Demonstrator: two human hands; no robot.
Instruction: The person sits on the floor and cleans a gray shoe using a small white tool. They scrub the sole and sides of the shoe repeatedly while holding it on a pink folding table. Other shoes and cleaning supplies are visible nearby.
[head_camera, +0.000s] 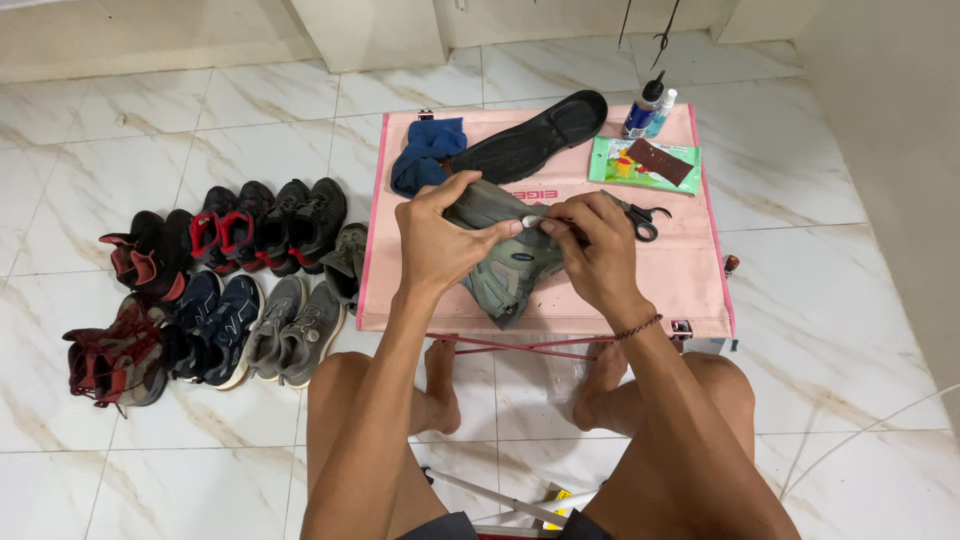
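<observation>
Over pink table (690, 280): left hand (440, 240) grips grey shoe (505, 270), right hand (595, 250) pinches small white bit, possibly patch, at shoe; scissors (640, 218) just right.

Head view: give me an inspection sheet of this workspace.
Surface: pink low table on a marble tile floor.
Job's things: grey-green shoe held over the table; black sole lying behind it.
Clutter: blue cloth, two small bottles, green packet, black scissors.
Hands: left hand grips the shoe; right hand pinches at its upper.
Cables: thin white cable on the floor, right.
Surroundings: row of shoes on the floor, left.
</observation>
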